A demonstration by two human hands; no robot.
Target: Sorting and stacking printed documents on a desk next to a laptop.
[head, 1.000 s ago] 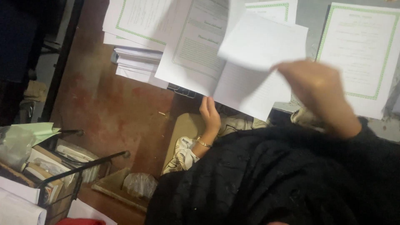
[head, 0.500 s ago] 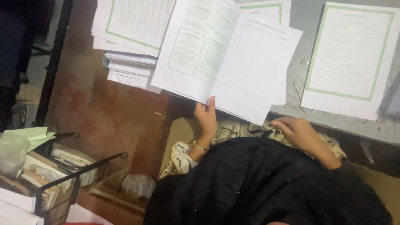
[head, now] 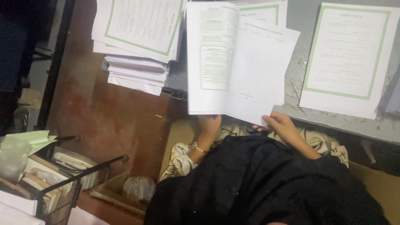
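Observation:
An open white booklet [head: 233, 62] with printed pages is held up in front of me over the edge of a grey table [head: 300, 79]. My left hand [head: 208, 125], with a gold bracelet on the wrist, grips the booklet's bottom edge near the spine. My right hand [head: 280, 125] holds the lower corner of the right-hand page, thumb on the paper. Black fabric [head: 258, 183] covers my lap below both hands.
A thick stack of green-bordered sheets [head: 139, 41] lies at the table's left end. Another green-bordered sheet [head: 348, 58] lies to the right. A black wire rack [head: 62, 183] with papers and books stands lower left, over a reddish-brown floor [head: 108, 112].
My right hand came down from turning a page to the booklet's lower right corner. The booklet now lies open and flatter, and the view has shifted slightly.

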